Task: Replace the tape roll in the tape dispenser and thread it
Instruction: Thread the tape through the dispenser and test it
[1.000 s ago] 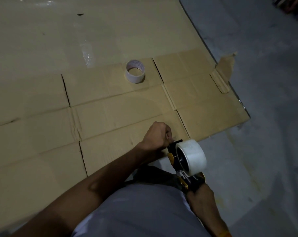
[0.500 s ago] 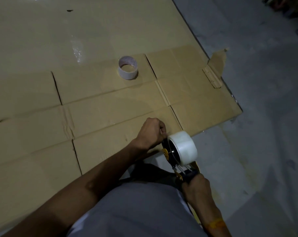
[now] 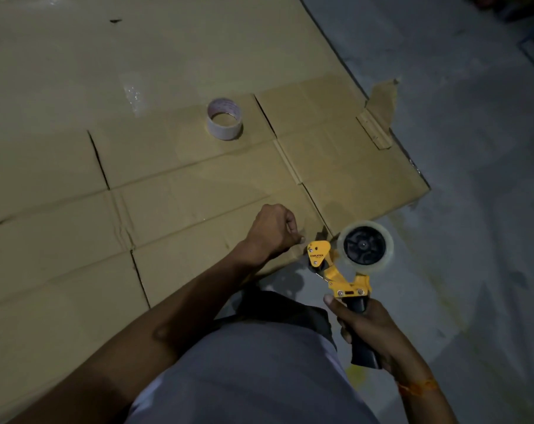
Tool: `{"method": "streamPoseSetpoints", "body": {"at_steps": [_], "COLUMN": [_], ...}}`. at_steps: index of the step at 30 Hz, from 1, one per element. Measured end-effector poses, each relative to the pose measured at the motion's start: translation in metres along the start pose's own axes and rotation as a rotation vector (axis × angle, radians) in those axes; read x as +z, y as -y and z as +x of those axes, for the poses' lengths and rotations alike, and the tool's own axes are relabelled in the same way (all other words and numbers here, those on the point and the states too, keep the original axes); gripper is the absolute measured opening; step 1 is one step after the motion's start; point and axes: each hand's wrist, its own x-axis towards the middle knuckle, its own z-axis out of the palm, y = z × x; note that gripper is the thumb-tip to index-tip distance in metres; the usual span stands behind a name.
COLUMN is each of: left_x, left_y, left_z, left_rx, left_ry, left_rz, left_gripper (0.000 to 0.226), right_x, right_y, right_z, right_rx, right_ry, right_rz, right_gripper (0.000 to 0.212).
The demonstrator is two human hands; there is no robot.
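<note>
My right hand [image 3: 372,328] grips the black handle of a yellow tape dispenser [image 3: 331,272], held side-on above the floor. A clear tape roll [image 3: 388,249] sits on its black hub. My left hand [image 3: 271,234] is a closed fist just left of the dispenser's front end, fingertips pinched together a little apart from it. Whether a tape end lies between them is too faint to tell. A nearly empty white tape roll [image 3: 223,131] stands on the flattened cardboard [image 3: 167,194] farther ahead.
The cardboard sheets cover the floor to the left and ahead. Bare grey concrete [image 3: 473,209] lies to the right. A torn cardboard flap [image 3: 379,102] sticks out at the sheet's right edge. My grey-clothed lap [image 3: 253,377] fills the bottom.
The dispenser has turned from edge-on to side-on, showing its yellow frame and hub. My left hand has come off its front end and sits slightly to the left.
</note>
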Motion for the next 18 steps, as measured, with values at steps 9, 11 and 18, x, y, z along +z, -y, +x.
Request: {"method": "streamPoseSetpoints", "body": {"at_steps": [9,11,18], "left_x": [-0.001,-0.002,-0.002], "left_y": [0.000,-0.001,-0.002], "left_z": [-0.002,-0.001,-0.002], "left_rx": [0.024,0.021,0.034], "left_ry": [-0.019,-0.011,-0.024], "left_rz": [-0.025,-0.031,-0.008], "left_gripper": [0.020,0.023,0.017], "right_x": [0.002,0.001,0.008], "right_y": [-0.009,-0.015,-0.019], "right_z": [-0.010,-0.009,-0.010], "right_rx": [-0.209,-0.218,-0.179], "right_ry": [0.031,-0.003,-0.094], "right_rz": [-0.111,-0.079,0.094], "right_gripper": [0.016,0.032,0.062]}}
